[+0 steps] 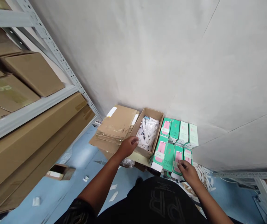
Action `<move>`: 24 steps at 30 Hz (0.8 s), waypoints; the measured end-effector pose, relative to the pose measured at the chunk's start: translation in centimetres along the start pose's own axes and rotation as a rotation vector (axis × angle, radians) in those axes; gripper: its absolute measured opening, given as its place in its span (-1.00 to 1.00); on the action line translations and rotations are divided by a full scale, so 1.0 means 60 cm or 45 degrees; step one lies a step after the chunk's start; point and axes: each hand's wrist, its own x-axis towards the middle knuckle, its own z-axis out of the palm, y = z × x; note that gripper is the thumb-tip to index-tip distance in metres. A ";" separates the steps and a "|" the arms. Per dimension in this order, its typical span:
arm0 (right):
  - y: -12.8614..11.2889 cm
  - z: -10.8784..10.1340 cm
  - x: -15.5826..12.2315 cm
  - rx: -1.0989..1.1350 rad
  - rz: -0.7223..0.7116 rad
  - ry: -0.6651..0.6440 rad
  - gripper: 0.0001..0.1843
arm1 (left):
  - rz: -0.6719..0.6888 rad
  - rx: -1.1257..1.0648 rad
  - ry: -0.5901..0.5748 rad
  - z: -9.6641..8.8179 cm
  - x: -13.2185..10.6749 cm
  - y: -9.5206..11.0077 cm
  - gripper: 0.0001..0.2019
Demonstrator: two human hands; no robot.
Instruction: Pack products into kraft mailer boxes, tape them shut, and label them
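Observation:
My left hand (128,147) is at the near left rim of an open cardboard box (153,112), with its fingers curled together. What they hold, if anything, is too small to make out. Inside that box lies a heap of small white strips or packets (147,130). Over the near row of green and pink boxes (168,155), my right hand (189,172) has its bent fingertips against one green box (178,152). Its fingers are drawn together, and anything between them is hidden. Several of these boxes stand side by side in two rows, some with white end flaps out.
Flattened cardboard (117,121) is stacked left of the open box. A metal shelf (54,49) with large cartons (33,73) rises on the left. The grey wall (147,56) is directly behind. White scraps (204,177) and a small open carton (61,172) lie on the blue floor (86,193).

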 end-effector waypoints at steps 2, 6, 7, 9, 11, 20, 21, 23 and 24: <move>-0.007 0.007 0.003 0.011 -0.004 -0.014 -0.58 | 0.020 0.033 -0.042 0.009 -0.010 0.000 -0.70; -0.011 0.012 0.004 0.026 -0.014 -0.030 -0.61 | 0.036 0.034 -0.064 0.020 -0.011 0.005 -0.70; -0.009 0.012 0.003 0.030 -0.015 -0.033 -0.62 | 0.042 0.038 -0.065 0.019 -0.007 0.006 -0.70; -0.004 0.009 0.000 0.032 -0.010 -0.040 -0.62 | 0.050 0.062 -0.049 0.012 0.005 0.003 -0.70; 0.003 0.005 -0.003 0.021 0.000 -0.042 -0.61 | 0.020 0.095 0.033 -0.005 0.024 -0.008 -0.71; -0.004 0.011 0.019 -0.034 0.003 -0.078 -0.54 | -0.844 0.150 0.965 -0.102 0.093 -0.183 -0.22; -0.008 0.015 0.023 -0.042 -0.005 -0.091 -0.54 | -0.958 0.082 0.972 -0.102 0.098 -0.199 -0.10; -0.017 0.021 0.030 -0.055 -0.026 -0.104 -0.55 | -1.074 -0.010 0.987 -0.095 0.106 -0.222 0.07; -0.021 0.023 0.032 -0.058 -0.038 -0.102 -0.55 | -1.086 -0.038 1.014 -0.092 0.109 -0.229 0.12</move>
